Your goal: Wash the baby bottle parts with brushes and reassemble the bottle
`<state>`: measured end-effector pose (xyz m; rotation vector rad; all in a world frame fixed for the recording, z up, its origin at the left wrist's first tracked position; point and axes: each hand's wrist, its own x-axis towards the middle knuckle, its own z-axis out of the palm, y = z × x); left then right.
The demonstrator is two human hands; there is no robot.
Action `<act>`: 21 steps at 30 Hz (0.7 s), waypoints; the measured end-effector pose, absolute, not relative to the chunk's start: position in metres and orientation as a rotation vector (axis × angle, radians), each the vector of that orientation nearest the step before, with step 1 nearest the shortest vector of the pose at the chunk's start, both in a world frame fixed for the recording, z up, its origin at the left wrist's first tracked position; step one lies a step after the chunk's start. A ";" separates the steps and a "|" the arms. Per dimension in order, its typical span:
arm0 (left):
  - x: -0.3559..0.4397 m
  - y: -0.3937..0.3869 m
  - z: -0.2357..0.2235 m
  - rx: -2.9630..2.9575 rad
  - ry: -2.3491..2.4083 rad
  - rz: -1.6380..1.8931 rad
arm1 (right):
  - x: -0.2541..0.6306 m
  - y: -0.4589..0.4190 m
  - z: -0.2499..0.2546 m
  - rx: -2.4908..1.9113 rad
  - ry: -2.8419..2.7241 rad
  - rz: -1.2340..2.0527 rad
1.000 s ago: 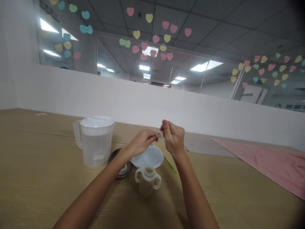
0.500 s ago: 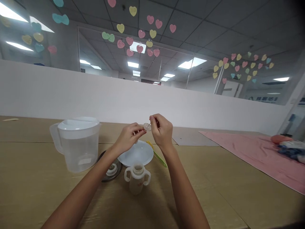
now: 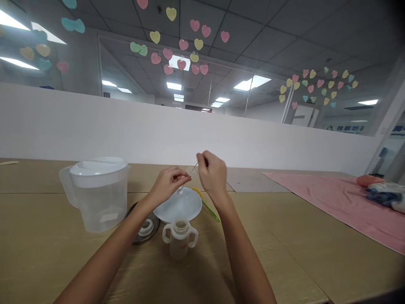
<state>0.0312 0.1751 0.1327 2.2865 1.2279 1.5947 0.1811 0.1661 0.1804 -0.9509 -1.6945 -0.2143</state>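
Left hand (image 3: 171,181) pinches the edge of a small clear disc (image 3: 191,170) between thumb and fingertips, while the right hand (image 3: 212,172), curled into a loose fist, grips a thin rod (image 3: 194,166) whose far end meets the disc; both are held up in front of the white wall (image 3: 190,139). Largest of all is the tan desk (image 3: 284,249), running up to that wall, with a glass panel above it dotted with heart-shaped notes (image 3: 198,44). Next comes the pink cloth (image 3: 316,198), spread over the far right side, with an orange rounded item (image 3: 368,181) and a blue and white bundle (image 3: 384,194) on it. A translucent pitcher (image 3: 101,202) stands upright at the left, its white lid (image 3: 98,168) on and its handle turned left. To the right of it, beneath the left hand, is a wide white bowl (image 3: 177,207), with a small white piece (image 3: 180,191) at its far side. Just in front of the bowl an uncapped, two-handled bottle (image 3: 179,247) stands upright. Beside the bowl's left edge lies a dark round dish (image 3: 155,230), partly behind the left forearm, holding a white ring (image 3: 146,228). Slimmest is the green and yellow tool (image 3: 210,211), lying slantwise right of the bowl
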 end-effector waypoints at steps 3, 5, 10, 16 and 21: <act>0.033 0.175 0.131 2.323 1.218 1.607 | 0.189 0.147 0.190 -0.846 -1.548 -0.351; 0.033 0.173 0.132 2.353 1.207 1.614 | 0.194 0.134 0.194 -0.768 -1.485 -0.414; 0.025 0.168 0.136 2.476 1.269 1.594 | 0.210 0.110 0.203 -0.646 -1.268 -0.443; 0.020 0.173 0.129 2.654 1.608 1.279 | 0.239 0.103 0.209 -0.597 -0.927 -0.343; 0.026 0.188 0.106 2.879 1.864 0.483 | 0.245 0.129 0.207 -0.634 -1.055 -0.215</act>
